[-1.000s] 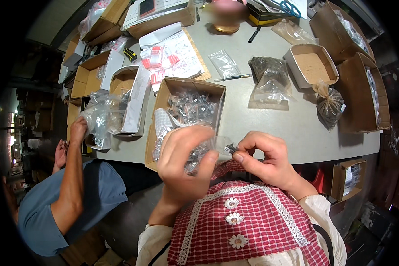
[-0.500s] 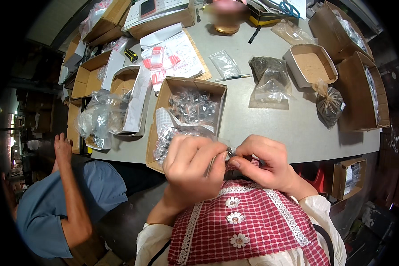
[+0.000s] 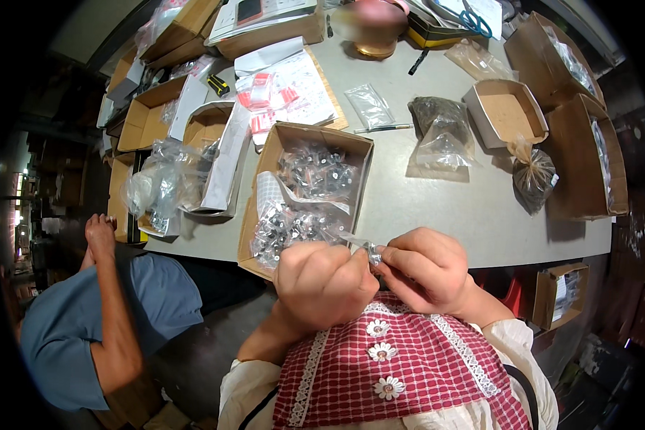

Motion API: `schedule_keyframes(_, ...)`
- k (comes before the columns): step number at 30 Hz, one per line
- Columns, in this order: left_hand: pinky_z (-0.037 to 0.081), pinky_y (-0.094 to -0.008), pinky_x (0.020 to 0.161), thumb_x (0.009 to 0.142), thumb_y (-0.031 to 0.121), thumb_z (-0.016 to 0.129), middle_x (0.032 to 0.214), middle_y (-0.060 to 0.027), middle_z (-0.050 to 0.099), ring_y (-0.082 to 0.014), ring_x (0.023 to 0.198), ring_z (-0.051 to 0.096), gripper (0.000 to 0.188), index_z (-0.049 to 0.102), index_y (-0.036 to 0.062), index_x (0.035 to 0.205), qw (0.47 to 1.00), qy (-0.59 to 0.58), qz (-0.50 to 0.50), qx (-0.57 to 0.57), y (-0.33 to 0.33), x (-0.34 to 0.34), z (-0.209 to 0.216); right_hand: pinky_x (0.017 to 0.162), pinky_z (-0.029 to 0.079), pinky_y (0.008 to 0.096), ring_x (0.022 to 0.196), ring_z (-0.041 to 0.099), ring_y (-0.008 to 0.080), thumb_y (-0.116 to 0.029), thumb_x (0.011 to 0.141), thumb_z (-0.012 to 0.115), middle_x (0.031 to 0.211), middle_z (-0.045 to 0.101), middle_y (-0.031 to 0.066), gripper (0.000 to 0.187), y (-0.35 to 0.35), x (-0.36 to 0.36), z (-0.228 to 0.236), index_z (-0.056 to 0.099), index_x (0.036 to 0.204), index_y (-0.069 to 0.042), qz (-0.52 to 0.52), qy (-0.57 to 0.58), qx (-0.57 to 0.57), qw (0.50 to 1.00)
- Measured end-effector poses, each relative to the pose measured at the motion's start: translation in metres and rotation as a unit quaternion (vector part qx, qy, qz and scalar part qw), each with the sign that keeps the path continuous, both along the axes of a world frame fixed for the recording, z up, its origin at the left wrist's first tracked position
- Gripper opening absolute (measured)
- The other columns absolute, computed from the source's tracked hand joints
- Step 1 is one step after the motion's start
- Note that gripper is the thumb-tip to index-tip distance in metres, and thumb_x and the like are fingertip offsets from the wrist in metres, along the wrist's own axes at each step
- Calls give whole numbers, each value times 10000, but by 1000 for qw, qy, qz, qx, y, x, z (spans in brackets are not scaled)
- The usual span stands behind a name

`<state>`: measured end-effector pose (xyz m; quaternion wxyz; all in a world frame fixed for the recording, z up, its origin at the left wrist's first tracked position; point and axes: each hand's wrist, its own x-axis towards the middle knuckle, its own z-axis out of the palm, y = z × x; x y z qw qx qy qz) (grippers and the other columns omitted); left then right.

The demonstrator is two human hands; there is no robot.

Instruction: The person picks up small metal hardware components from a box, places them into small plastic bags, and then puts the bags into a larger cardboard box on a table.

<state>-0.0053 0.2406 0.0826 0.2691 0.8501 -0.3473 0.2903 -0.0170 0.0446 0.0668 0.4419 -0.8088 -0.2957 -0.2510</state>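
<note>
My left hand and my right hand meet just past the near table edge, both closed. Between their fingertips is a small clear plastic bag with shiny, dark and silvery bits in it; the fingers partly hide it. Directly beyond my left hand stands an open cardboard box. Many small clear packets of dark and silvery parts fill it, and a curled white sheet of dots lies across them.
To the left are white-sided boxes with clear bags. Farther right sit a bag of dark parts, an empty-looking carton, a tied bag and tall boxes. A person in blue is at my left.
My hands have shifted slightly right, and my left fingers have curled into a fist beside the bag. More of the bag shows between the fingertips. The view has tilted slightly.
</note>
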Motion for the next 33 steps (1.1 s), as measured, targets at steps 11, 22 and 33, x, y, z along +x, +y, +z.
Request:
schedule_keyframes(11,491,-344,724,663,43,752,885,-27,613,-239,810,586,280,694,116,927,998,54,4,-37,4,1,-4,570,529,330,649,648,237,-80,672,802,797,651,84,295,-1,1,-6,702,935,8,-26,-53,-37,998)
schedule_keyframes(22,495,-370,664,713,12,733,817,-113,654,-296,744,612,140,700,20,849,968,224,-13,-112,0,10,-2,536,492,322,612,621,230,-71,670,788,751,616,68,241,4,3,-11,684,881,-21,-75,-34,-42,996)
schedule_keyframes(33,432,-341,600,659,-44,698,787,-91,610,-257,705,552,142,647,23,774,974,201,9,-101,-3,11,-13,537,494,335,604,618,241,-59,688,769,755,617,81,210,10,7,-17,677,873,-23,-38,-18,-20,999)
